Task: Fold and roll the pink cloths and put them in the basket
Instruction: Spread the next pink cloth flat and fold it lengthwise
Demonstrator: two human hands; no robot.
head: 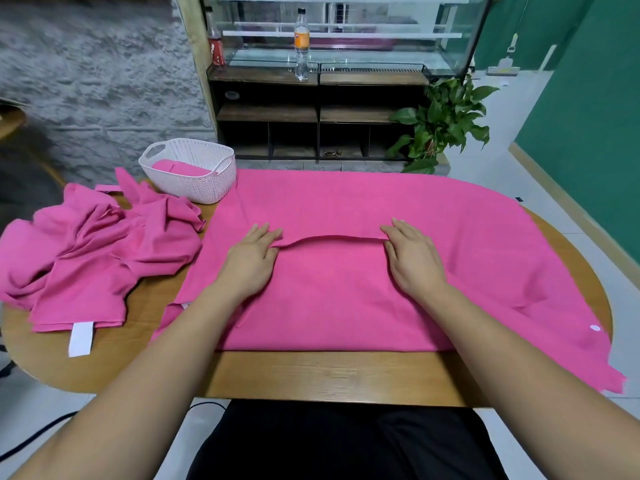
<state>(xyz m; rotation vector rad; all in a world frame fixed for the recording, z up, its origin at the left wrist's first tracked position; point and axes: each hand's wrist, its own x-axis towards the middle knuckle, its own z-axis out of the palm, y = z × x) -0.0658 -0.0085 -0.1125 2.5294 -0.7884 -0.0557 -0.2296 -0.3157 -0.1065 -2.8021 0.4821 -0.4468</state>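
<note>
Right now I see a big pink cloth (346,202) spread flat over most of the wooden table (311,372), its near part folded up towards the middle. My left hand (254,261) and right hand (412,261) each sit at one end of that folded edge. On each hand the fingers lie nearly straight on top and the thumb is at the edge, pinching the flap, which arches slightly between them. A heap of pink cloths (97,244) lies at the left. Just behind it stands the white basket (194,188), with one rolled cloth (180,168) inside.
</note>
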